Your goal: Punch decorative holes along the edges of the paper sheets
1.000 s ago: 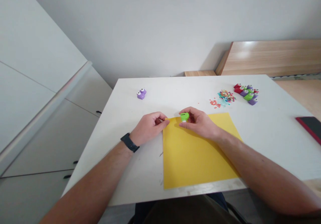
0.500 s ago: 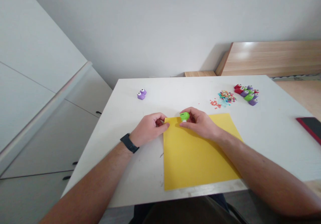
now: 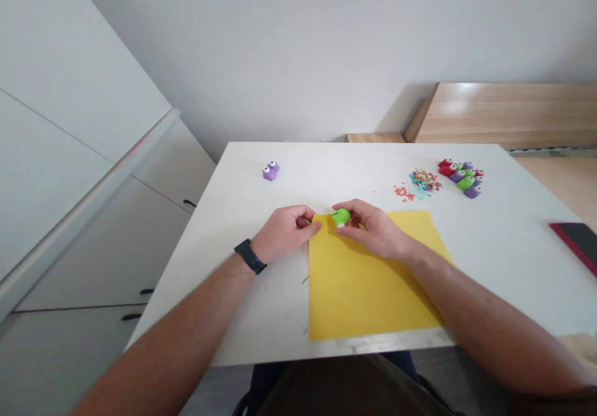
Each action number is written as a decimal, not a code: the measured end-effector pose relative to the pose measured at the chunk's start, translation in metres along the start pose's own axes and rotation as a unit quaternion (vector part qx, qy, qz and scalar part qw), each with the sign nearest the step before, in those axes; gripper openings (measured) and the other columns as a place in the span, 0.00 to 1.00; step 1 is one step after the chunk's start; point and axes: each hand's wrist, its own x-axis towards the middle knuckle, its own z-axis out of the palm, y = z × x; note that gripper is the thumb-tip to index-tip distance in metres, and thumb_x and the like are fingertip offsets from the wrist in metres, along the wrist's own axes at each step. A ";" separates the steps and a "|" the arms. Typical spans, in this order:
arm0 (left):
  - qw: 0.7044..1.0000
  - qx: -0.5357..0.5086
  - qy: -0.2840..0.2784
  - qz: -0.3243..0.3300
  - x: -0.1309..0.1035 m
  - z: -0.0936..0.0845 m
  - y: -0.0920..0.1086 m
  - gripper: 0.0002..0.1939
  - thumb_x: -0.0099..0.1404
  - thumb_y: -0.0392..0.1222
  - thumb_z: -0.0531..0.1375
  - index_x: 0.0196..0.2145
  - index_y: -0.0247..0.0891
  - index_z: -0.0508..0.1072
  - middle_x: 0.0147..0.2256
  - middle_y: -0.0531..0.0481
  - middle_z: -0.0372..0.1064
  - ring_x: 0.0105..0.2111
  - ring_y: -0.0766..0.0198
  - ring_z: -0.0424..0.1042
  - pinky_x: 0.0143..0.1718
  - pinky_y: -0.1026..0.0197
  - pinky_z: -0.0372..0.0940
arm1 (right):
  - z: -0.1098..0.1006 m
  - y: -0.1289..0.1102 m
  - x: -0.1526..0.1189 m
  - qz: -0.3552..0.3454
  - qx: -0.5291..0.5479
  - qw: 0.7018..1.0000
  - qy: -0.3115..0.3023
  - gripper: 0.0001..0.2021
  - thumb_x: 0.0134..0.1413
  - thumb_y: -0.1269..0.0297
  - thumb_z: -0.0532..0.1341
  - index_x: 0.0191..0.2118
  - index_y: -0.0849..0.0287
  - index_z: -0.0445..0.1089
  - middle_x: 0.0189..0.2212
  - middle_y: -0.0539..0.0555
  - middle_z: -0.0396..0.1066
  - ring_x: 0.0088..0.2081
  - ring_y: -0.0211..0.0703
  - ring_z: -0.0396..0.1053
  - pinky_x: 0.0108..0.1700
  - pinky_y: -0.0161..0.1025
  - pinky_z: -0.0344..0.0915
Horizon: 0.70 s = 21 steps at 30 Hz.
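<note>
In the head view, we are pinching the far left corner of the yellow paper (image 3: 368, 298) between thumb and fingers of our left hand (image 3: 285, 232), while our right hand (image 3: 375, 229) is curling around a green craft punch (image 3: 341, 217) at the paper's far edge, over the white surface (image 3: 261, 304).

**Pale room, white cabinets, wood panel**

Plain light-grey wall (image 3: 298, 49) behind white table (image 3: 252, 217). White cabinets (image 3: 88, 217) at left, dark handles (image 3: 189, 203). Slanted wood-grain panel (image 3: 508, 114) at right (headboard-like), small wooden top (image 3: 375, 137) beside it. Greyish floor (image 3: 224, 385) below the table. Soft, even light; glare on panel, shadow (image 3: 401, 111) on wall.
</note>
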 end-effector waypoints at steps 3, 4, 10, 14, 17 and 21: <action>1.000 -0.001 0.002 0.002 0.001 0.000 -0.001 0.12 0.64 0.50 0.62 0.38 0.38 0.76 0.31 0.50 0.77 0.30 0.62 0.74 0.31 0.62 0.67 | 0.000 0.000 0.001 0.017 0.049 0.999 -0.008 0.23 0.56 0.56 0.67 0.55 0.57 0.68 0.40 0.52 0.73 0.33 0.38 0.66 0.38 0.38 0.66; 1.000 -0.004 0.001 0.003 0.001 0.001 -0.001 0.12 0.64 0.50 0.62 0.38 0.38 0.76 0.31 0.50 0.77 0.30 0.62 0.75 0.31 0.62 0.67 | -0.001 0.000 0.002 0.015 0.058 0.998 -0.012 0.22 0.56 0.55 0.67 0.54 0.57 0.68 0.40 0.53 0.74 0.34 0.38 0.66 0.38 0.38 0.66; 1.000 -0.024 0.002 0.008 0.002 0.001 -0.002 0.13 0.62 0.50 0.63 0.37 0.37 0.76 0.32 0.49 0.78 0.30 0.62 0.75 0.31 0.62 0.68 | -0.005 -0.010 0.007 0.004 0.077 0.996 -0.039 0.21 0.57 0.54 0.66 0.53 0.57 0.72 0.41 0.53 0.74 0.37 0.39 0.67 0.42 0.39 0.66; 1.000 -0.023 0.006 0.013 0.004 0.002 -0.004 0.13 0.63 0.50 0.63 0.37 0.37 0.76 0.32 0.49 0.78 0.30 0.62 0.75 0.31 0.62 0.67 | -0.009 -0.024 0.013 0.012 0.098 0.993 -0.064 0.21 0.56 0.55 0.67 0.54 0.58 0.72 0.38 0.53 0.72 0.37 0.40 0.67 0.42 0.40 0.66; 1.000 -0.028 0.005 0.011 0.004 0.001 -0.004 0.13 0.63 0.50 0.63 0.38 0.37 0.76 0.33 0.50 0.79 0.31 0.62 0.76 0.33 0.62 0.68 | -0.012 -0.032 0.020 0.025 0.154 0.985 -0.074 0.21 0.57 0.55 0.67 0.53 0.58 0.71 0.38 0.53 0.72 0.36 0.39 0.67 0.40 0.39 0.65; 0.999 -0.037 0.000 0.003 0.004 0.001 -0.002 0.13 0.63 0.49 0.63 0.39 0.38 0.76 0.34 0.49 0.80 0.32 0.61 0.77 0.33 0.61 0.69 | -0.010 -0.028 0.028 0.002 0.114 0.992 -0.049 0.19 0.57 0.57 0.66 0.52 0.59 0.72 0.40 0.54 0.73 0.37 0.39 0.67 0.41 0.39 0.65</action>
